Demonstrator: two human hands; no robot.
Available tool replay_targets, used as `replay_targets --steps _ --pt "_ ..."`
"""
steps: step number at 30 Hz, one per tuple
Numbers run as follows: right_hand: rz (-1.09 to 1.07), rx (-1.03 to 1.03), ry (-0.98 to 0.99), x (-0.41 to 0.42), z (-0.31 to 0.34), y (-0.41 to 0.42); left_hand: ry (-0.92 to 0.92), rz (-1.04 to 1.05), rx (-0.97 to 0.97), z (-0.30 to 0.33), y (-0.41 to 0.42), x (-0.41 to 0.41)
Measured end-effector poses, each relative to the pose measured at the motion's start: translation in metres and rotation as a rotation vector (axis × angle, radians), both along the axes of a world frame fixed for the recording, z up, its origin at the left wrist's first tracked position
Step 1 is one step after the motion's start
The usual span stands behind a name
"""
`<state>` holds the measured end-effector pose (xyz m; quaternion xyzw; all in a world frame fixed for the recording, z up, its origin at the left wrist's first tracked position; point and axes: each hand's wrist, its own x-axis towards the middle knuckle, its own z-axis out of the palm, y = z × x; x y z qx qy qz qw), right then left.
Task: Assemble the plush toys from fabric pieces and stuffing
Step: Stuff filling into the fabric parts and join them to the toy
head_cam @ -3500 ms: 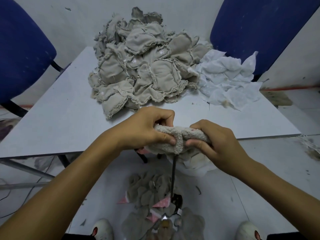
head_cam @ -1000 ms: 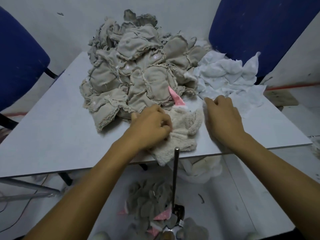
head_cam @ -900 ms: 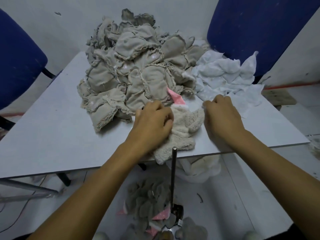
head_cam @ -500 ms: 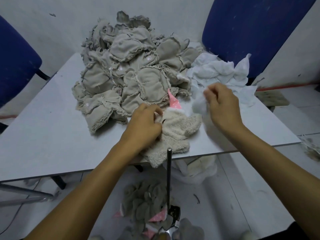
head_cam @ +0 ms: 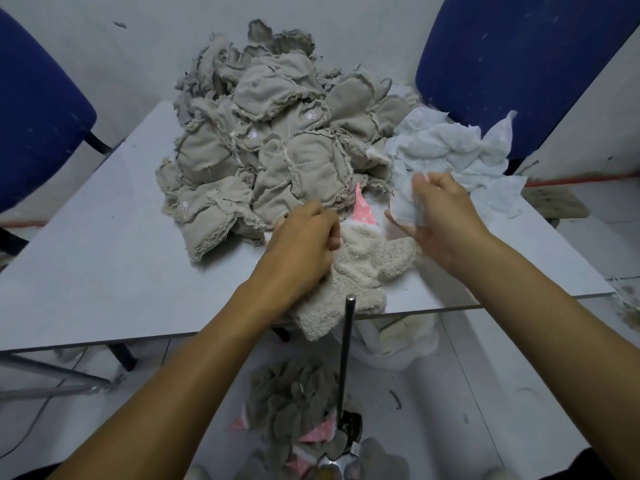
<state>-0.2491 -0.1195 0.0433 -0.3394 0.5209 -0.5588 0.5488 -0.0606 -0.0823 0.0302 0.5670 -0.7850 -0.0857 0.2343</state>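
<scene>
Fleecy cream cloth toy (head_cam: 363, 268); far heap (head_cam: 270, 140) of frayed beige cloth; thin white stuffing (head_cam: 450, 147); smooth matt table (head_cam: 104, 258); glossy metal rod (head_cam: 346, 341).

Illumination is even, cool and moderately dim, with no single visible source. Shadows beneath the fabric pile (head_cam: 273, 154) and on the table (head_cam: 104, 258) are soft. No glare appears. The right hand (head_cam: 446, 220) shows motion blur at its fingertips. Wide-angle distortion bends the frame edges.

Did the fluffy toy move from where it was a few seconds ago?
Yes. The fluffy cream toy was held in the air in front of the table; now it lies on the table's near edge.
</scene>
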Motion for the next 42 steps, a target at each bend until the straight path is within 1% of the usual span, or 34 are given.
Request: replay_targets --steps 1,2,3,5,6,7,8,11,14,16,17,19,21,24,26,29,31,35,37,40,42 --pt "0.033 -0.007 -0.043 -0.002 0.003 0.001 -0.007 -0.003 0.028 0.0 0.0 -0.001" --pt "0.071 -0.059 0.061 -0.003 0.004 0.002 -0.027 -0.001 0.069 0.0 0.001 -0.003" --pt "0.099 -0.155 0.279 -0.005 0.004 0.004 -0.051 0.012 0.118 0.0 0.001 -0.004" --pt "0.119 -0.429 0.827 -0.006 0.0 0.01 -0.087 0.041 0.212 0.001 0.0 -0.005" --pt "0.1 -0.546 1.001 -0.005 -0.003 0.012 -0.103 0.049 0.234 0.001 -0.001 -0.005" --pt "0.088 -0.616 1.061 -0.004 -0.004 0.014 -0.114 0.055 0.244 0.002 -0.001 -0.005" --pt "0.071 -0.646 1.039 -0.002 -0.003 0.017 -0.111 0.055 0.242 0.003 -0.001 -0.005" --pt "0.027 -0.62 0.84 0.011 0.003 0.02 -0.054 0.026 0.221 0.007 0.001 -0.009" --pt "0.073 -0.543 0.696 0.033 -0.001 0.028 -0.017 0.03 0.142 0.008 0.001 -0.01" --pt "0.084 -0.474 0.646 0.043 -0.011 0.035 0.07 0.056 0.074 0.004 0.002 -0.01" --pt "0.084 -0.447 0.648 0.046 -0.019 0.038 0.126 0.074 0.061 0.002 0.002 -0.009" --pt "0.083 -0.428 0.729 0.048 -0.033 0.044 0.251 0.132 0.107 -0.001 0.002 -0.007" --pt "0.086 -0.497 0.844 0.048 -0.044 0.051 0.444 0.177 0.213 -0.003 -0.001 -0.002" --pt "0.087 -0.581 0.937 0.048 -0.049 0.057 0.752 0.209 0.331 -0.003 -0.002 0.003" --pt "0.079 -0.579 0.993 0.047 -0.049 0.057 0.901 0.23 0.356 -0.004 0.0 0.002" --pt "0.125 -0.611 1.051 0.052 -0.047 0.058 1.056 0.266 0.351 -0.002 0.002 0.003" --pt "0.166 -0.609 1.063 0.056 -0.047 0.058 1.084 0.266 0.353 0.001 0.002 0.008" --pt "0.219 -0.529 1.08 0.058 -0.049 0.055 1.002 0.169 0.339 0.003 0.005 0.011" --pt "0.192 -0.537 1.088 0.057 -0.049 0.053 0.996 0.148 0.335 0.004 0.006 0.011" --pt "0.098 -0.551 1.015 0.056 -0.045 0.053 0.993 0.127 0.323 0.005 0.006 0.011" --pt "0.045 -0.582 1.006 0.053 -0.045 0.055 0.975 0.119 0.312 0.005 0.007 0.008"
